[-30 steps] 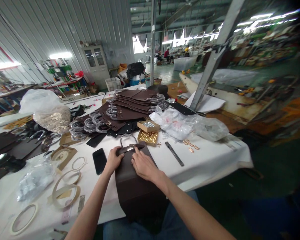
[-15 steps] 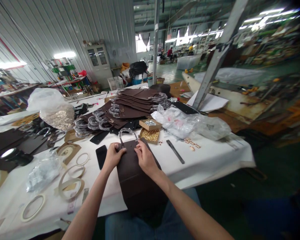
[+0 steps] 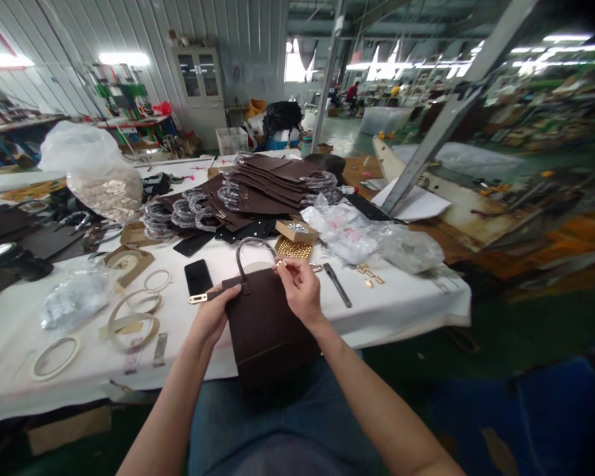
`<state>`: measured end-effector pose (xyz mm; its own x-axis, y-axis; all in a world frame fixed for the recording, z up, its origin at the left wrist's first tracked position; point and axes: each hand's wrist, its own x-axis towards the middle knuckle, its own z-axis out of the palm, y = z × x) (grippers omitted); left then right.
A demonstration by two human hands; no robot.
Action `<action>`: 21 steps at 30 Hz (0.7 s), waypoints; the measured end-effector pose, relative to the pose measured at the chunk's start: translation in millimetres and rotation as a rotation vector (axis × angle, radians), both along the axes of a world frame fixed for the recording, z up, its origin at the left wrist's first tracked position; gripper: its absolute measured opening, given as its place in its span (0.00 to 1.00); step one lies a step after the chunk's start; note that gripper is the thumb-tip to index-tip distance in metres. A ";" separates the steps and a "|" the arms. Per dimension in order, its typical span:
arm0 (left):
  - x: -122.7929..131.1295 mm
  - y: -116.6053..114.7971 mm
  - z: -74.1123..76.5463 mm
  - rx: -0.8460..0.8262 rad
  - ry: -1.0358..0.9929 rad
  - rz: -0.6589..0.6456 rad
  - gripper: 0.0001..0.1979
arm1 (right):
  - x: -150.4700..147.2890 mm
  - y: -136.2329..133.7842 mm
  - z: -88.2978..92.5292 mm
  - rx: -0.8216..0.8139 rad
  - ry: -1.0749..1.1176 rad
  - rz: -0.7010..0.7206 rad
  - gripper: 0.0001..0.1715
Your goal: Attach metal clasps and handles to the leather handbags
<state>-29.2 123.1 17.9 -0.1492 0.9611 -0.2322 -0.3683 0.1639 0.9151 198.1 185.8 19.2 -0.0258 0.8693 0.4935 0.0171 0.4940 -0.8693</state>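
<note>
A dark brown handbag panel reaches from the table's edge down toward my lap. Its curved handle, wrapped in clear film, stands up at the top. My left hand is closed on the panel's upper left edge, thumb on top near the handle's base. A short strap with a gold slotted plate sticks out to the left of that hand. Over the panel's upper right corner, my right hand pinches a small gold metal fitting. The handle's right end is partly hidden by these fingers.
Beyond the panel are a box of gold studs and a box of silver pieces. A flat dark tool and loose gold fittings lie right. A phone, tape rolls and stacked brown panels are also there.
My right hand has lifted slightly and turned, showing a gold fitting in its fingertips. My left hand has shifted along the left edge, and the strap with the gold plate now shows. The view has tilted.
</note>
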 end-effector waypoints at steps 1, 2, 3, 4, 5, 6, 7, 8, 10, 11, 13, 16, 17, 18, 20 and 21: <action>-0.1 -1.1 -3.8 -0.009 -0.038 -0.010 0.20 | 5.0 1.0 -8.2 -0.055 0.001 0.047 0.17; 1.4 -1.6 -7.5 -0.011 -0.062 -0.014 0.20 | 9.7 2.9 -15.6 -0.102 -0.019 0.096 0.18; 4.1 -1.7 -11.0 -0.004 -0.074 -0.015 0.21 | 14.0 5.7 -21.8 -0.143 -0.050 0.140 0.18; 7.7 -1.4 -14.5 0.006 -0.075 -0.014 0.22 | 17.7 9.2 -26.6 -0.175 -0.088 0.175 0.18; 11.8 -0.8 -18.1 0.012 -0.070 -0.011 0.22 | 21.0 13.1 -30.0 -0.200 -0.128 0.200 0.18; 15.7 0.0 -21.6 0.013 -0.062 -0.006 0.22 | 23.9 16.9 -31.9 -0.215 -0.168 0.215 0.17; 19.1 0.8 -25.1 0.010 -0.055 0.002 0.22 | 26.4 20.3 -32.6 -0.220 -0.211 0.222 0.16; 21.6 1.5 -28.2 0.002 -0.051 0.011 0.21 | 28.6 23.1 -32.4 -0.212 -0.257 0.220 0.15; 24.0 2.2 -32.8 -0.010 -0.044 0.024 0.19 | 32.2 25.9 -30.6 -0.151 -0.356 0.210 0.13; 24.2 2.1 -33.8 -0.008 -0.034 0.027 0.19 | 33.7 26.0 -29.6 -0.111 -0.403 0.213 0.13; 23.6 1.3 -32.9 0.004 0.003 0.032 0.17 | 35.8 24.5 -28.6 -0.062 -0.452 0.236 0.14; 23.3 -0.2 -26.9 0.019 0.069 0.035 0.14 | 37.9 21.2 -28.7 -0.094 -0.414 0.245 0.21; 23.6 -0.5 -24.6 0.024 0.086 0.033 0.14 | 38.7 20.4 -28.4 -0.096 -0.408 0.230 0.20; 24.1 -0.5 -22.6 0.029 0.103 0.030 0.13 | 39.6 19.9 -27.6 -0.081 -0.418 0.216 0.17; 25.5 -0.2 -19.6 0.042 0.136 0.033 0.13 | 41.6 19.3 -24.2 -0.012 -0.474 0.215 0.12; 26.4 0.0 -18.6 0.050 0.154 0.041 0.14 | 42.6 19.1 -21.9 0.026 -0.503 0.231 0.11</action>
